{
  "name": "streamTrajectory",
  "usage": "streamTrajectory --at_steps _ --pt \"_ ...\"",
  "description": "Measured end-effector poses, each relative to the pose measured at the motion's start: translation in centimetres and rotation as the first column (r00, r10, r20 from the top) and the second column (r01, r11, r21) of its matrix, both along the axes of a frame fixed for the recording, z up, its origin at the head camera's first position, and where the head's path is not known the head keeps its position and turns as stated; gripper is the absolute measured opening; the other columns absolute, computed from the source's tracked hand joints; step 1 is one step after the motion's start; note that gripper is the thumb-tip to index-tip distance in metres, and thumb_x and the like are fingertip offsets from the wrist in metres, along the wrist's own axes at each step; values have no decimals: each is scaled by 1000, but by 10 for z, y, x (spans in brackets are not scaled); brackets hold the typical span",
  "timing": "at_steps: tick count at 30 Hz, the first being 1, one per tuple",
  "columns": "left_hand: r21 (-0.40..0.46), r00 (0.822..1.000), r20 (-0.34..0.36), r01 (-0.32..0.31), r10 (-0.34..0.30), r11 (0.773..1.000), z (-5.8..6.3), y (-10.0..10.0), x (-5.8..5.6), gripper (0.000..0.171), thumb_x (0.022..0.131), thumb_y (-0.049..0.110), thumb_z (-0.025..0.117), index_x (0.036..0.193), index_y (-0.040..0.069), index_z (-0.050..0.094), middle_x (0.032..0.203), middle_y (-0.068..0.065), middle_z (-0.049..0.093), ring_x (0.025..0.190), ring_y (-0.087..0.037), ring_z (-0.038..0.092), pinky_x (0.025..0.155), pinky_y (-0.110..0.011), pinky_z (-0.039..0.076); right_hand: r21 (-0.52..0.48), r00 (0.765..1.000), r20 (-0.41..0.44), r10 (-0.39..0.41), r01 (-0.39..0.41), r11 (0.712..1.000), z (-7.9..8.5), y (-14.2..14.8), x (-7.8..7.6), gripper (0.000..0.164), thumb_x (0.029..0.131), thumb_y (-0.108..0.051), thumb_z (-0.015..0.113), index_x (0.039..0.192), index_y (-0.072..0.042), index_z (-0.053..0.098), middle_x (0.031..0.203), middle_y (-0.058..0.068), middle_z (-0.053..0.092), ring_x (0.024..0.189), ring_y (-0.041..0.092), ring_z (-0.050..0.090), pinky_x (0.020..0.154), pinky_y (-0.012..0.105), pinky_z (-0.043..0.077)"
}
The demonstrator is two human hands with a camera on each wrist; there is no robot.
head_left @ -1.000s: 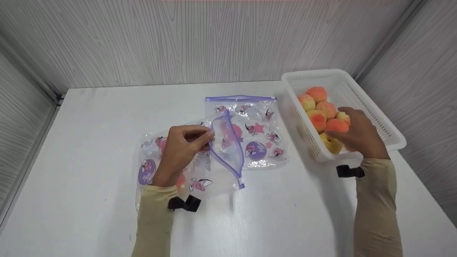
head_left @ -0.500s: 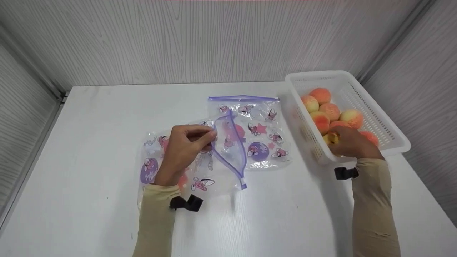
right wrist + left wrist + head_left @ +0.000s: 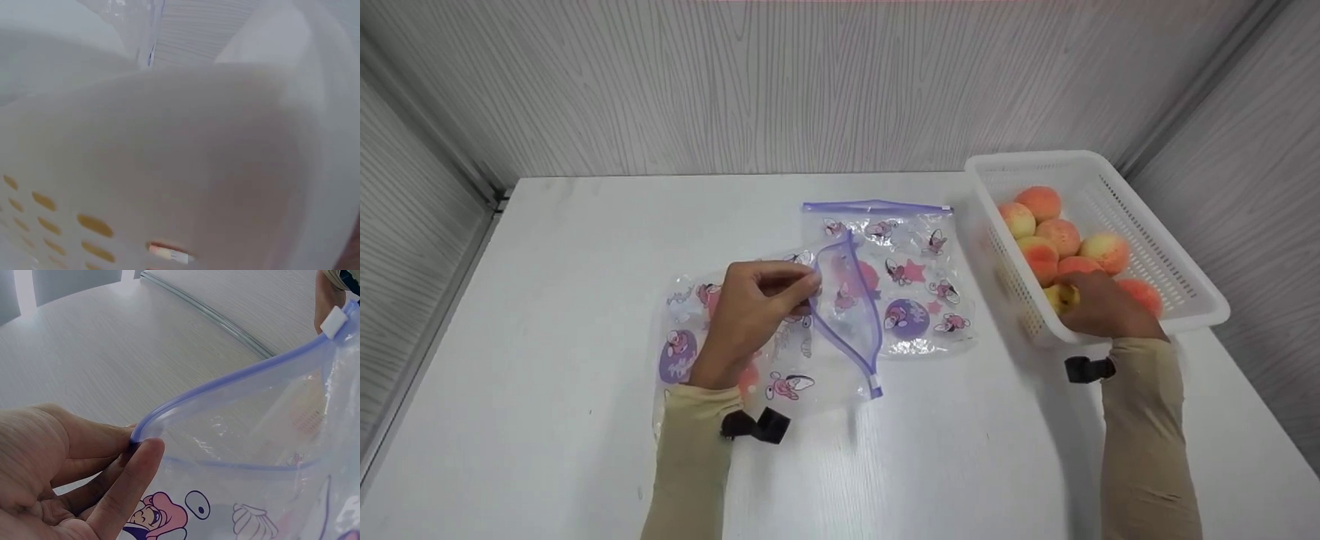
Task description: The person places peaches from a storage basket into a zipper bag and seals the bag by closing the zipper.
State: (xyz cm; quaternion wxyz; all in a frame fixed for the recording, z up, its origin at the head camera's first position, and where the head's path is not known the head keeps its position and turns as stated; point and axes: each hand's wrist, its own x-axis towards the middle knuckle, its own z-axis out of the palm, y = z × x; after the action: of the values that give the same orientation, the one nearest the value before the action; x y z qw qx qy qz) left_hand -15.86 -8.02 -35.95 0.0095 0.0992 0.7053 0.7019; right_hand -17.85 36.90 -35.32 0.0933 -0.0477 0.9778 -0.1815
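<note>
My left hand (image 3: 750,311) pinches the purple rim of a clear printed slider zip bag (image 3: 786,387) between thumb and fingers. In the left wrist view, the mouth of this zip bag (image 3: 225,500) gapes, with a white slider (image 3: 334,322) at its far end. My right hand (image 3: 1106,304) is inside the white basket (image 3: 1170,237) at its near end, fingers curled round a yellow peach (image 3: 1057,298). Several red-and-yellow peaches (image 3: 1059,237) lie beside it. The right wrist view is mostly filled by the perforated basket wall (image 3: 140,146), which hides the fingers.
A second printed zip bag (image 3: 911,319) lies flat on the white table (image 3: 930,442), partly under the first one's mouth. The basket stands at the right, near the back panel (image 3: 840,90). Side panels bound the table left and right.
My right hand has come down into the basket and left, its fingers closing round the yellow peach. The left hand keeps its pinch on the bag's rim. The head view has shifted slightly.
</note>
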Motion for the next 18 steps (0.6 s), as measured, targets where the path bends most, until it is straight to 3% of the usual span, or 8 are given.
streamTrajectory --at_steps 7,12,15,18 --pt "-20 1000 -31 -1 0 1000 0 1 0 19 93 12 75 108 0 77 96 -13 73 83 -25 71 76 -33 63 -13 997 57 -57 58 998 2 3 0 44 81 -26 80 102 5 57 78 6 47 72 23 47 58 32 37" --pt "-22 1000 -30 -2 1 1000 -1 2 0 18 94 12 74 108 3 78 96 -12 73 84 -26 71 77 -34 63 -42 993 57 -99 101 994 12 5 4 72 83 -32 79 127 14 46 109 24 46 95 35 46 71 40 43" --pt "-23 1000 -29 -6 5 1000 -1 1 0 18 94 12 74 108 2 77 96 -12 73 85 -26 71 77 -33 63 -49 986 -25 -162 161 986 21 3 8 84 86 -37 78 137 16 38 124 34 38 102 44 45 80 52 45" --pt "-19 1000 -25 -8 8 1000 0 1 1 18 94 12 74 108 3 78 96 -12 73 85 -26 71 77 -33 62 -85 954 -158 -255 244 966 31 -2 14 90 87 -41 78 142 15 34 131 40 34 102 50 47 85 64 46"
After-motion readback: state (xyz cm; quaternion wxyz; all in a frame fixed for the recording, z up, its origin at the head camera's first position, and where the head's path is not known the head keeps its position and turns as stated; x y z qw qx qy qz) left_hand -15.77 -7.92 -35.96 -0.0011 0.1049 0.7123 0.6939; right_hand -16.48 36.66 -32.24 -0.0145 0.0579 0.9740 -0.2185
